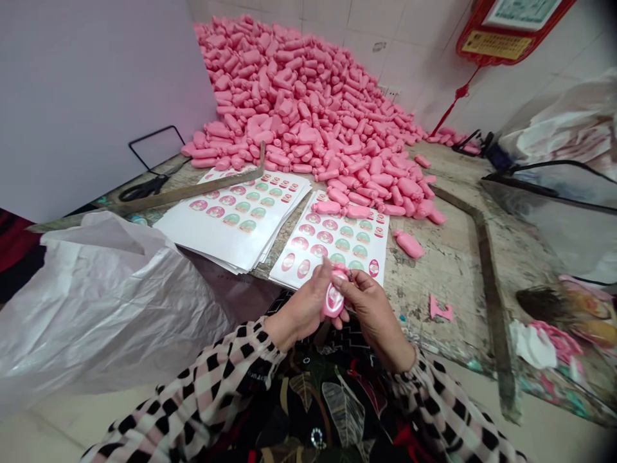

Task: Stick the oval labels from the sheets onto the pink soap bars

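A small pink plastic bottle [332,307] with an oval pink-and-white sticker [334,296] on its face is held in front of my chest. Around its left side wraps my left hand [308,302], closed on it. My right hand [370,301] is closed too, its thumb on the sticker and its fingers at the bottle's right and top. Just beyond the hands lies a sticker sheet [301,257] printed with pink and green ovals. To its left rests a stack of similar sheets [202,241].
A large heap of pink bottles [299,109] covers the table's back. Wooden strips [193,190] lie left and right, the right one [486,270] near a pink scrap [440,308]. Black scissors [149,186] sit far left. A white plastic bag [110,308] hangs at the left edge.
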Demonstrator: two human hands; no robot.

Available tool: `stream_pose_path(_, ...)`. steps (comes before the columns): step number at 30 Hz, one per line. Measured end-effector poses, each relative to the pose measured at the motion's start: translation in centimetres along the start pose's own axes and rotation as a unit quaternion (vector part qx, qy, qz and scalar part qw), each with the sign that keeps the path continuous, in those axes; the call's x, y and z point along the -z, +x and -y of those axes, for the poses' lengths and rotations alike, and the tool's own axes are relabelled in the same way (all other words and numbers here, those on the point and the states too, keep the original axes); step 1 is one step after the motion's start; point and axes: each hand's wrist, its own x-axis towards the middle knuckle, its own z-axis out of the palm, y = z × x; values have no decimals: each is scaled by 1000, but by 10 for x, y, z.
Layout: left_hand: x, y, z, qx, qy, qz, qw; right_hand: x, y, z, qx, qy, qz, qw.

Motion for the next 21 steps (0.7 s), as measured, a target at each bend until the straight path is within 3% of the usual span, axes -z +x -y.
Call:
stream_pose_path(3, 2, -11, -2, -22, 35, 58, 997, 7, -2, 0, 17, -2, -10, 1000)
stream_pose_path(9, 20, -35, 2, 3, 64, 72, 995, 9, -10, -3, -22, -39, 74, 996)
stream_pose_path(15, 22, -43, 13, 60, 23, 105, 992, 3, -20, -9, -89, -23, 74, 993)
stream_pose_path(18, 15, -41, 20, 81, 54, 143, 985, 16, -29, -2, -56, -4, 20, 998)
stream_pose_path(21, 13, -37, 27, 114, 84, 170, 975, 52, -47, 10, 15, -44, -91, 995)
